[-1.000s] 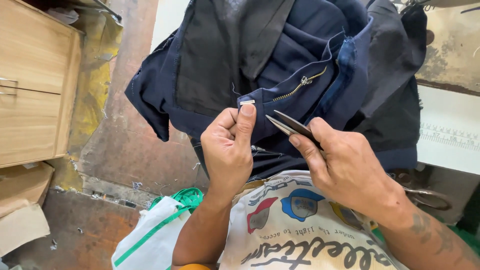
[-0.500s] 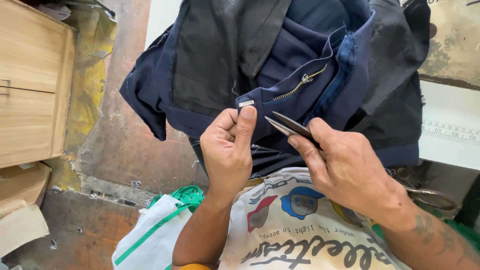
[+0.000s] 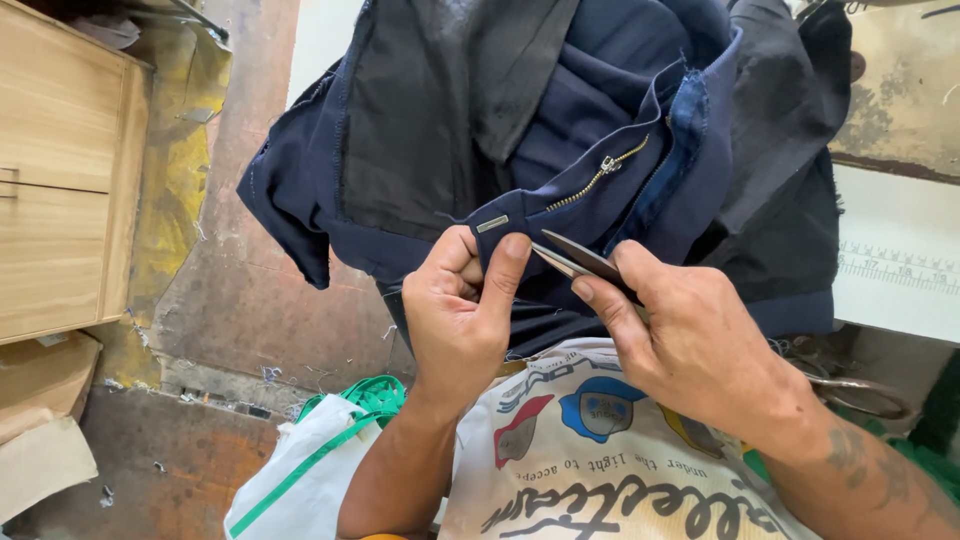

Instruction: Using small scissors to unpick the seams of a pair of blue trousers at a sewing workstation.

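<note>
One wooden cabinet [image 3: 60,170] of pale grain, flat-fronted and boxy, stands far to the left of the navy garment [image 3: 560,140]. Below the cabinet lie two pieces of brown cardboard [image 3: 40,430] on a worn, reddish concrete floor [image 3: 250,310] speckled with lint and thread scraps. One white bag with green trim [image 3: 310,460] sits low and left of the garment, beside the person's forearm.

The single garment, dark navy woven cloth with a grey-black lining, hangs in loose folds in the upper middle. It carries one brass-toothed zipper [image 3: 600,175] running diagonally, and one small flat silver metal hook bar [image 3: 491,223] on the waistband tab just left of the zipper's lower end.

The left hand [image 3: 460,310] is closed, thumb and forefinger pinching the waistband tab just under the hook bar. The right hand [image 3: 690,340], just right of it and under the garment, is curled around one pair of small metal thread snips [image 3: 580,260], whose slim pointed blades lie against the cloth near the left forefinger.

Lower right of the garment, one pair of large scissors [image 3: 860,390] lies on a dark surface, and one white strip with ruler markings [image 3: 895,270] runs along the edge of the table [image 3: 900,110] at far right.
</note>
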